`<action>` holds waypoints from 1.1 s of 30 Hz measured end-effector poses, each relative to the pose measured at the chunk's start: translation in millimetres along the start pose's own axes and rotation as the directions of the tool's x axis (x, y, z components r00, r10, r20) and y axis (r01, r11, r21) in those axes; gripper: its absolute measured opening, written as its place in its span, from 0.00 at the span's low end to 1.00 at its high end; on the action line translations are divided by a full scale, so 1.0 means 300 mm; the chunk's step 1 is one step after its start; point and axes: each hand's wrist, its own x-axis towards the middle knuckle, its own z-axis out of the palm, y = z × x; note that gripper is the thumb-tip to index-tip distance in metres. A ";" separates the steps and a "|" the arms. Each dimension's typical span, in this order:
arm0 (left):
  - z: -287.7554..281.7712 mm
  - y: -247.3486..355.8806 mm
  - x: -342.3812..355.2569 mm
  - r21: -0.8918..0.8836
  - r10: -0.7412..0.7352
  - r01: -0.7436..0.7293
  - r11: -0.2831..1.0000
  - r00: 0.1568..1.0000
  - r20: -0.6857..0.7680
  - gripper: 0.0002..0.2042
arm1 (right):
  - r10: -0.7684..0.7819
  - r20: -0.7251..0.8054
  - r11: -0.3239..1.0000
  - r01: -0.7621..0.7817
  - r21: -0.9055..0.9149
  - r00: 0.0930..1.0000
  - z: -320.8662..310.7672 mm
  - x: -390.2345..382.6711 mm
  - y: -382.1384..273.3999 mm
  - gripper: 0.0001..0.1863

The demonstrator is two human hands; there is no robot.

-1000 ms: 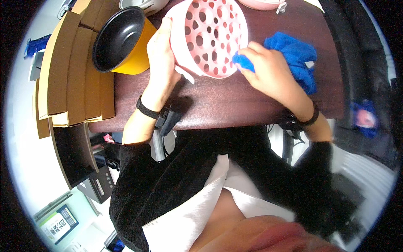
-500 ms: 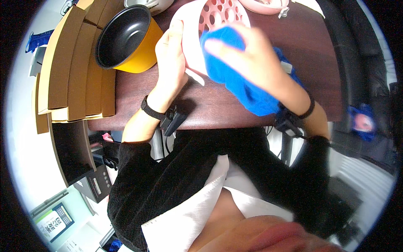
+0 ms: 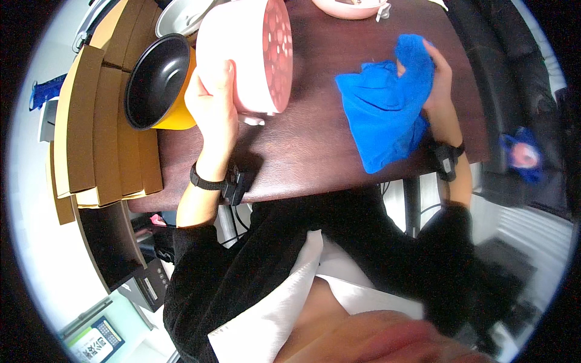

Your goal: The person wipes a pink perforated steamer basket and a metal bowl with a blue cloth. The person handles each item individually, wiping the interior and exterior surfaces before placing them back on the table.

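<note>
My left hand (image 3: pixel 212 103) is closed around the side of a pink colander (image 3: pixel 236 51), thumb on the near wall. The colander is tipped on its side, its face with round holes turned to the right; a pale tab shows under its lower edge. On the right, my right hand (image 3: pixel 443 75) grips a bunched blue cloth (image 3: pixel 384 112) by its upper right part. The cloth hangs loosely over the table, apart from the colander. Some of the right fingers are hidden behind the cloth.
A yellow pot (image 3: pixel 180 112) with a black inside stands left of the colander. Behind it is a silver-grey bowl (image 3: pixel 175 21). A pink dish (image 3: pixel 351 8) lies at the far edge of the brown table (image 3: pixel 290 160). Cardboard boxes (image 3: pixel 91 127) line the left side.
My right hand has drawn the blue cloth out of the colander and away to the right. My left hand has moved left with the colander, turning its holed face more to the right.
</note>
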 end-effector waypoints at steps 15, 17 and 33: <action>-0.014 0.051 0.042 0.261 0.402 -0.587 0.767 0.756 0.517 0.18 | -0.103 -0.002 0.995 0.103 0.009 0.995 -0.033 0.000 -0.033 0.23; -0.012 0.035 0.034 0.258 0.393 -0.642 0.722 0.687 0.611 0.20 | -0.127 0.049 0.991 0.129 -0.025 0.991 -0.045 0.013 -0.027 0.23; 0.016 0.047 -0.026 0.172 0.288 -0.735 0.656 0.455 0.843 0.17 | -0.102 -0.069 0.991 0.096 -0.091 0.992 -0.040 0.025 -0.008 0.23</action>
